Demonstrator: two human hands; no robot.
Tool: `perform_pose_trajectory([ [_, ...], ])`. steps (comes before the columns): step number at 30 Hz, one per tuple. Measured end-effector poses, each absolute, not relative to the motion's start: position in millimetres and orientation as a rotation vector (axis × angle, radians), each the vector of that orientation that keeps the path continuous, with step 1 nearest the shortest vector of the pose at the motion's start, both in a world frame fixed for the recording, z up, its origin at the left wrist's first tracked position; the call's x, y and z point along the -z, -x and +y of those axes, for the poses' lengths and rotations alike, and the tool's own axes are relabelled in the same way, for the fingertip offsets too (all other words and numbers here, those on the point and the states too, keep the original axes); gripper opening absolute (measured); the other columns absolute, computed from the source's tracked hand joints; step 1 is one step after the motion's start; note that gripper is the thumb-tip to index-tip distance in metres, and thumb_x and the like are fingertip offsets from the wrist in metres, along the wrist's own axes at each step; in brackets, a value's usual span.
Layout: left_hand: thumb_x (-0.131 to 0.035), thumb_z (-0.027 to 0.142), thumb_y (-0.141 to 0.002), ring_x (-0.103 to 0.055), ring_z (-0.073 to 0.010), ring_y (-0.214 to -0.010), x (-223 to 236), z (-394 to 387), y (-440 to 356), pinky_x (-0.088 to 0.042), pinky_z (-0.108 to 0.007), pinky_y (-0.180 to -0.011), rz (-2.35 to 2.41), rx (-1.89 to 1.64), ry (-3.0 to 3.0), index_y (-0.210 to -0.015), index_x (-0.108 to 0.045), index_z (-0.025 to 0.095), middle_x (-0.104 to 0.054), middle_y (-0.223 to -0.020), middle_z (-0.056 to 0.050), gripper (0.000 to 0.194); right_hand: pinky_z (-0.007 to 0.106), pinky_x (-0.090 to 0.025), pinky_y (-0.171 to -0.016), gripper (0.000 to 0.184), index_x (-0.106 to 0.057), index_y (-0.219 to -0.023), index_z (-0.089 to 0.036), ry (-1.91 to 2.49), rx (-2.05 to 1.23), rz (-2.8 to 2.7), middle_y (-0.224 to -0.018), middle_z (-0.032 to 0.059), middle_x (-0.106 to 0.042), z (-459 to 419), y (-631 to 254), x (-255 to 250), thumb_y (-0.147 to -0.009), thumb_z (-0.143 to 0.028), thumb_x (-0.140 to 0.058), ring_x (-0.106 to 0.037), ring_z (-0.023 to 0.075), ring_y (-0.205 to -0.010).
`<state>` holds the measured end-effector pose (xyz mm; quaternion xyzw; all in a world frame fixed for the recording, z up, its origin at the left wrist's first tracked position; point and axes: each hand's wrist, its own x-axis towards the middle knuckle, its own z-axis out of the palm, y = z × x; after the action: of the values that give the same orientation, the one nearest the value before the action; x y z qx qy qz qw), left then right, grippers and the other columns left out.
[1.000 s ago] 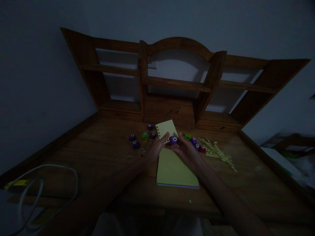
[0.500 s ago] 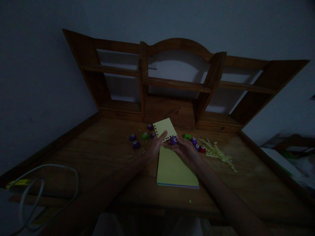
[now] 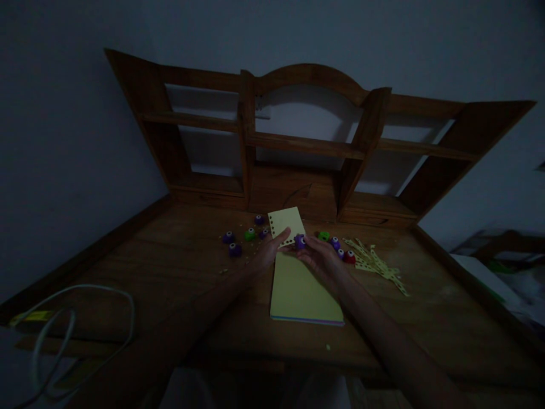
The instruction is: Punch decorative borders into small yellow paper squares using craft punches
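My left hand (image 3: 268, 251) grips a small pale yellow sheet of paper (image 3: 286, 220), thumb on top. Small punched holes run along the sheet's left and near edges. In my right hand (image 3: 323, 257) is a purple craft paper punch (image 3: 300, 241), pinched at the sheet's near right corner. Whether the paper's edge sits inside its slot cannot be made out. Beneath both hands lies a stack of yellow paper (image 3: 304, 292) with blue and purplish layers at its near edge.
Several purple punches (image 3: 235, 250) and a green one (image 3: 250, 234) stand left. Right are another green punch (image 3: 323, 236), more purple ones (image 3: 335, 243), a red one (image 3: 349, 257) and perforated yellow strips (image 3: 377, 264). A wooden shelf (image 3: 306, 145) backs the desk; a white cable (image 3: 97, 287) loops left.
The yellow sheet has shifted slightly to the right and turned a little. Both hands keep nearly the same place, with the purple punch still at the sheet's edge.
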<state>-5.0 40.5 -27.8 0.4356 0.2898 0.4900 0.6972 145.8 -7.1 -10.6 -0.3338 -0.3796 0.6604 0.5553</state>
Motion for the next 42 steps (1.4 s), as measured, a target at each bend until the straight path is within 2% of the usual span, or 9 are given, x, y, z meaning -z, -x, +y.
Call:
perform_pose_trajectory([
  [7, -0.066, 0.044, -0.076, -0.066, -0.0247, -0.089, 30, 42, 9, -0.050, -0.037, -0.082, 0.630, -1.076, -1.074, -0.108, -0.062, 0.013, -0.068, -0.107, -0.013, 0.045, 0.023, -0.052, -0.066, 0.015, -0.072, -0.083, -0.017, 0.805, -1.526, -0.898, -0.083, 0.0031, -0.069, -7, -146, 14, -0.074, -0.028, -0.073, -0.063, 0.0110, -0.067],
  [19, -0.065, 0.049, -0.075, -0.064, -0.0262, -0.096, 28, 43, 14, -0.043, -0.038, -0.093, 0.740, -1.069, -1.248, -0.103, -0.067, 0.015, -0.069, -0.105, -0.011, 0.045, 0.023, -0.050, -0.063, 0.020, -0.072, -0.083, -0.016, 0.844, -1.476, -0.971, -0.082, 0.0036, -0.070, -6, -144, 15, -0.069, -0.029, -0.077, -0.063, 0.0117, -0.068],
  [23, -0.065, 0.048, -0.076, -0.062, -0.0259, -0.100, 28, 43, 15, -0.042, -0.038, -0.094, 0.764, -1.068, -1.265, -0.109, -0.065, 0.016, -0.068, -0.109, -0.010, 0.046, 0.023, -0.050, -0.061, 0.020, -0.072, -0.082, -0.016, 0.868, -1.460, -0.972, -0.079, 0.0033, -0.070, -7, -144, 14, -0.068, -0.029, -0.078, -0.063, 0.0118, -0.066],
  [29, -0.065, 0.047, -0.076, -0.064, -0.0248, -0.093, 25, 41, 14, -0.045, -0.037, -0.089, 0.694, -1.055, -1.246, -0.107, -0.065, 0.014, -0.069, -0.104, -0.010, 0.046, 0.023, -0.048, -0.060, 0.018, -0.072, -0.078, -0.016, 0.873, -1.443, -0.989, -0.073, 0.0022, -0.068, -7, -145, 14, -0.068, -0.029, -0.078, -0.061, 0.0111, -0.063],
  [37, -0.065, 0.044, -0.077, -0.064, -0.0247, -0.094, 21, 38, 14, -0.046, -0.037, -0.087, 0.682, -1.036, -1.229, -0.110, -0.063, 0.015, -0.068, -0.108, -0.011, 0.044, 0.025, -0.046, -0.060, 0.018, -0.071, -0.078, -0.017, 0.868, -1.434, -0.993, -0.076, 0.0026, -0.069, -6, -145, 19, -0.068, -0.030, -0.078, -0.060, 0.0118, -0.064],
  [42, -0.063, 0.045, -0.079, -0.063, -0.0245, -0.098, 22, 35, 13, -0.046, -0.035, -0.086, 0.637, -1.052, -1.236, -0.112, -0.061, 0.014, -0.066, -0.111, -0.012, 0.046, 0.028, -0.046, -0.067, 0.017, -0.071, -0.081, -0.018, 0.831, -1.440, -0.975, -0.083, 0.0035, -0.069, -5, -144, 21, -0.071, -0.031, -0.076, -0.061, 0.0141, -0.071],
])
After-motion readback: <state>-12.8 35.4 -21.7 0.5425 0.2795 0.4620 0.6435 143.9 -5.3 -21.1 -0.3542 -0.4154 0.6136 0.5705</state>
